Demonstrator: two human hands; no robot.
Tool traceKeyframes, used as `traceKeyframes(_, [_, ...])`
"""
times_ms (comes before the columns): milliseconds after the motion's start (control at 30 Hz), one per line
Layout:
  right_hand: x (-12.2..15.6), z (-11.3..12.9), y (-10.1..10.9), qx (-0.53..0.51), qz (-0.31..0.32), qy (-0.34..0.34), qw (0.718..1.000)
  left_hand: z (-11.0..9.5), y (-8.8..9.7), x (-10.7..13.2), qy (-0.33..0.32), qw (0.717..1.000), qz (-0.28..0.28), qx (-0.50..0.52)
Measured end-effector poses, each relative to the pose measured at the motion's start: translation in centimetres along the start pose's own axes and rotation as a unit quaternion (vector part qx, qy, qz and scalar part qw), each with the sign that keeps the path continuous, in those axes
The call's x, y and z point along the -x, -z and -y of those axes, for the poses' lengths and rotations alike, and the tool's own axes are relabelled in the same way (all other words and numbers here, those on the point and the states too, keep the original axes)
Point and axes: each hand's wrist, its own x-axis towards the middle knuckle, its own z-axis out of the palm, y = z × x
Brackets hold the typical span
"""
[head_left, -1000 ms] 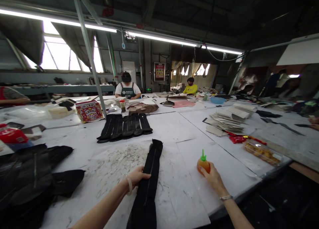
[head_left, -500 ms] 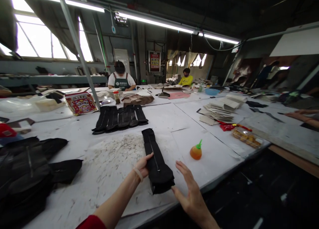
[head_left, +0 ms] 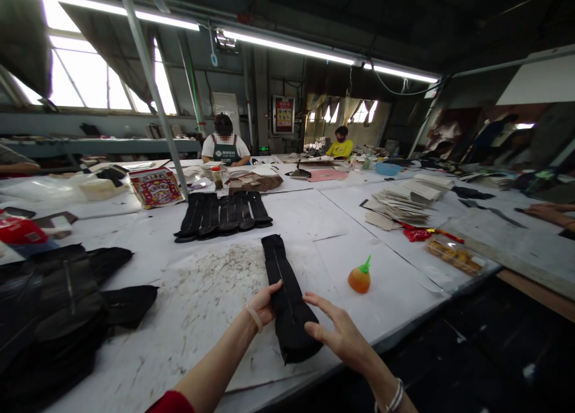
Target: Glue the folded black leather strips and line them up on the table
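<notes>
A long black strip of material (head_left: 281, 281) with a seam down its middle lies on the white table (head_left: 314, 221) in front of me. My left hand (head_left: 264, 300) rests against the strip's left edge, fingers laid over it. My right hand (head_left: 338, 332) lies at the strip's near right end, fingers spread and touching it. A small orange bottle with a green nozzle (head_left: 360, 278) stands on the table to the right, apart from both hands.
A row of black strips (head_left: 223, 213) lies further back. Dark fabric pieces (head_left: 58, 305) pile up at the left. A stack of grey card pieces (head_left: 404, 205), a clear snack box (head_left: 454, 254) and a red patterned box (head_left: 155, 187) sit around. Two people sit at the far side.
My right hand let go of the orange bottle and came to the strip's near end. The strip was drawn fully onto the table and lies slanted.
</notes>
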Motion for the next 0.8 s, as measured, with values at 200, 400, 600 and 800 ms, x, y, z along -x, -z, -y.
traceKeyframes(200, [-5.5,-2.2,-2.0,0.116,0.061,-0.133,0.982,1.5,0.9,-1.0,0.012,1.0,-0.005,-0.023])
traceKeyframes(400, [-7.8,-3.9,-4.6,0.16,0.041,-0.185,0.969,2.1,0.4,-1.8,0.011,1.0,0.008,0.011])
traceKeyframes(600, [-7.7,-5.2,-5.0,0.13,-0.003,-0.206,0.97,1.6,-1.3,-0.2,-0.002,0.999,0.034,0.009])
traceKeyframes(800, [-8.8,-7.3,-3.8,0.031,-0.124,-0.18,0.975,-0.6,2.4,4.1,-0.166,0.946,0.003,-0.28])
